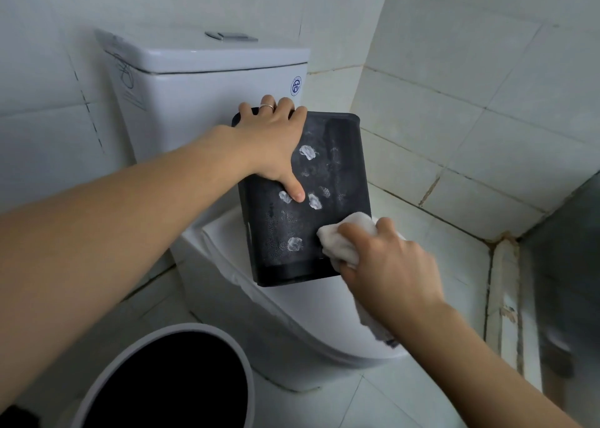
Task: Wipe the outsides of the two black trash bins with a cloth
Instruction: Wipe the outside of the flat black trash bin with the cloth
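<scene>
White-tiled bathroom: a black trash bin (328,181), foam-spotted, is propped on the closed toilet lid (292,301), gripped at its top edge by the left hand (276,142). A soft cloth (344,239) is clutched in the right hand (386,265) against its lower corner. The bin appears light, rigid and slippery when wet.

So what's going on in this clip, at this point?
A person is cleaning a black trash bin propped on the closed toilet lid. The left hand grips its top edge, while the right hand presses a white cloth to the lower right. Foam blobs remain on the face. A round bin stands below.
</scene>
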